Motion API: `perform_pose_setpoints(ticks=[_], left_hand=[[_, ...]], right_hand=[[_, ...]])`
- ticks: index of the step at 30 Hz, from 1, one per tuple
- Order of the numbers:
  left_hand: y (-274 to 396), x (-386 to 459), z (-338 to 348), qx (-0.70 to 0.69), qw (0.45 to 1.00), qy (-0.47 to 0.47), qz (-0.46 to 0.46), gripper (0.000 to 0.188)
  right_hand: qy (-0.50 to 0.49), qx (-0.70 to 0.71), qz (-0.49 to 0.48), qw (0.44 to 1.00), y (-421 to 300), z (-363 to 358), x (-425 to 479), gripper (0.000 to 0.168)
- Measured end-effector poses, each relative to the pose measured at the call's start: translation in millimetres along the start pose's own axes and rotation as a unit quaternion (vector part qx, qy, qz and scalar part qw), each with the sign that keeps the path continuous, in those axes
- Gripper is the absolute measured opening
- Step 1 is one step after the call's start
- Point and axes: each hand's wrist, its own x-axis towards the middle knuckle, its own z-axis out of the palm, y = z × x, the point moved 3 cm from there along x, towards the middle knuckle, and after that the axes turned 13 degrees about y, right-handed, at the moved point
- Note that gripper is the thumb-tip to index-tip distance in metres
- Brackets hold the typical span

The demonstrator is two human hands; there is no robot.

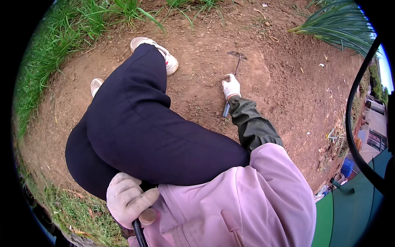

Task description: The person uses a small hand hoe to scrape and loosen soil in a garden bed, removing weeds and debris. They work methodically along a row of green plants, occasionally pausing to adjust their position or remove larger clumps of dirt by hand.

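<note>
My right hand [231, 86], in a white knit glove, grips a small hand hoe [238, 65] low over the bare soil [197, 89]. The hoe's thin metal shaft runs forward to a flat blade [237, 55] at the ground. Behind the glove its blue-grey handle end [226, 109] sticks out. My left hand [129, 199], in a soiled pale glove, is beside my lap with its fingers curled around a black cable [139, 233]. The inside of that hand is hidden.
Green grassy plants [77, 27] border the soil at the left. A bundle of long green leaves [336, 27] lies at the top right. My bent legs [148, 123] and white shoes [169, 61] take up the left middle. Dry stalks [336, 132] and a blue container [347, 167] are at the right.
</note>
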Motion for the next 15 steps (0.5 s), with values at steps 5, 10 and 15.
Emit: perform_pose_setpoints(ticks=[5, 10, 15], left_hand=[[0.7, -1.6, -0.7, 0.003, 1.000, 0.004, 0.005, 0.049], [-1.0, 0.8, -0.2, -0.001, 1.000, -0.007, 0.005, 0.048], [-0.7, -3.6, -2.4, 0.012, 1.000, 0.007, -0.012, 0.040]], right_hand=[[-0.021, -0.236, -0.126, 0.963, -30.4, 11.5, -25.7, 0.024], [0.040, -0.147, -0.089, 0.984, -33.8, 6.4, -6.7, 0.020], [0.110, -0.026, -0.065, 0.991, -34.0, 7.3, 11.3, 0.018]])
